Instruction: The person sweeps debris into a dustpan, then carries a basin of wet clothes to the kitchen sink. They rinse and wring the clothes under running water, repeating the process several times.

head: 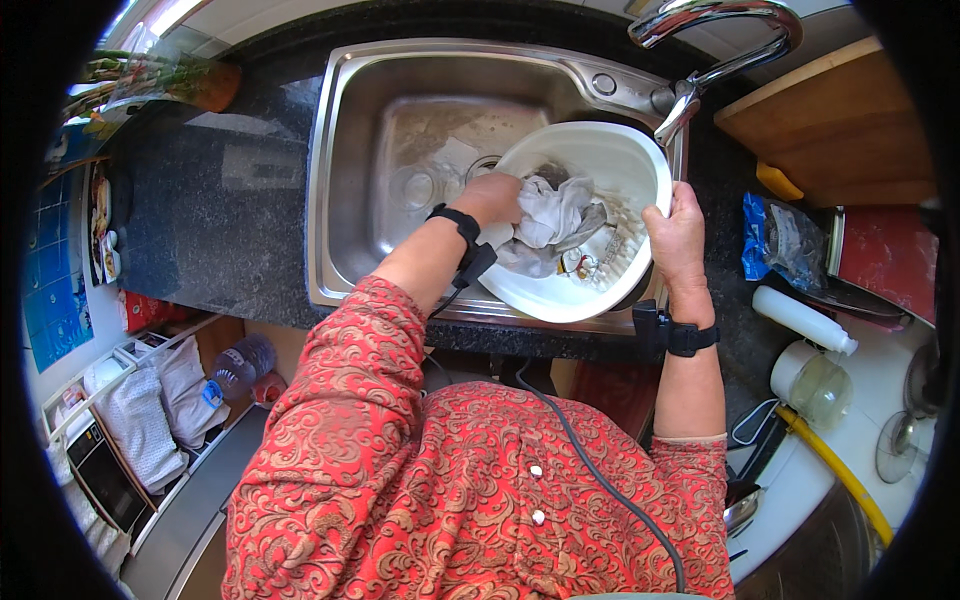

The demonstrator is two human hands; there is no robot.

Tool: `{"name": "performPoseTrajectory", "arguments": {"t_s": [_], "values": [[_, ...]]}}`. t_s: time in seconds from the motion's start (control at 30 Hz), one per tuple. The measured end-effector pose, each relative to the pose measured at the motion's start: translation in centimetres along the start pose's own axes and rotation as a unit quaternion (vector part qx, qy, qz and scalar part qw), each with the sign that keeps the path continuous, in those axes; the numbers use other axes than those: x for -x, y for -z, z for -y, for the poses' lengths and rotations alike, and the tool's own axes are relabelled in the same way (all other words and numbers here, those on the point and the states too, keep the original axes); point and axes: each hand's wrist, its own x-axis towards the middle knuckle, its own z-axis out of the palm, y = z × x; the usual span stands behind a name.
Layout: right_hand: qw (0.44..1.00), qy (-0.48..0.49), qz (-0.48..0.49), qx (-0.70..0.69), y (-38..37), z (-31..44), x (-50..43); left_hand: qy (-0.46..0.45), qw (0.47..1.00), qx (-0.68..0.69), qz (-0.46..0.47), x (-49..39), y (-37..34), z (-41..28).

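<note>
A white plastic basin (626,154) is tilted over the right part of a stainless-steel sink (360,165). My right hand (679,236) grips its right rim, thumb on top. My left hand (491,201) is at the basin's left side, closed on a crumpled white cloth (555,210); its fingertips are hidden. Some of the wet cloth lies on the basin's bottom, beside a small coloured picture on the plastic. Water and a few whitish patches show on the sink floor near the drain, partly behind my left hand.
The chrome faucet (720,60) arches behind the basin's right corner. On the right are a wooden cutting board (832,127), a blue plastic packet (780,236), a white bottle (802,319) and a yellow hose (840,480). A large water bottle (244,365) lies low at left.
</note>
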Motion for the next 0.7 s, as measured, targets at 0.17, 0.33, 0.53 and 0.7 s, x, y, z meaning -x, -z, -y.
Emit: {"name": "performPoseTrajectory", "arguments": {"t_s": [0.17, 0.33, 0.53, 0.7], "values": [[1.0, 0.004, -0.002, 0.03, 0.6, 0.2, 0.4, 0.019, 0.966, 0.256, -0.036, 5.0, 3.4, 2.0], [1.0, 0.01, -0.003, 0.03, -0.2, 1.1, 0.7, 0.026, 0.901, 0.42, -0.105, 13.1, 9.4, 2.4], [0.992, 0.121, -0.005, 0.039, -2.7, 4.2, 0.9, -0.021, 0.791, 0.574, -0.211, 21.2, 11.6, 4.4], [0.989, 0.132, 0.01, 0.061, -3.0, 4.8, 0.2, 0.005, 0.734, 0.638, -0.233, 25.5, 9.5, 6.5]]}}
